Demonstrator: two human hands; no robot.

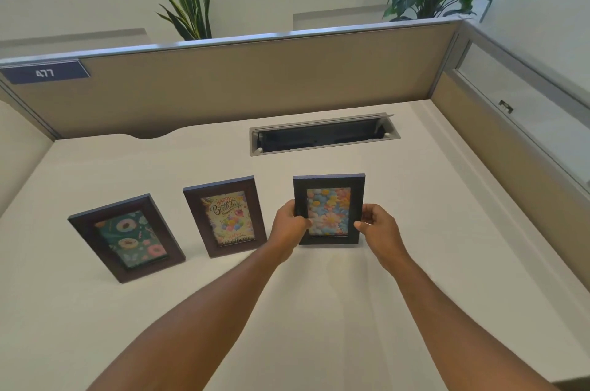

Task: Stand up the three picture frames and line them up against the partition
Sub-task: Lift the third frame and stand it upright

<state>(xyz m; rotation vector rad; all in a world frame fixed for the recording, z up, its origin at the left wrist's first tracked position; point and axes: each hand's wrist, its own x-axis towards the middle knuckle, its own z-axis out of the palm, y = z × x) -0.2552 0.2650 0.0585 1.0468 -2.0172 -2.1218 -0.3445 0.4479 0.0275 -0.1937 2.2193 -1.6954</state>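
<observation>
Three picture frames on the white desk (415, 279), all dark brown wood-look rectangles with colorful prints behind glass. The doughnut frame (126, 237) on the left and the Happy Birthday frame (224, 216) in the middle stand leaning back, spaced apart mid-desk. The flower frame (329, 209) is upright on the right, gripped on both sides: left hand (289, 228) curled round its left edge, right hand (378, 229) pinching its right edge. All three sit well short of the beige fabric partition (255, 84), nearer than the metal cable slot (324, 133).
</observation>
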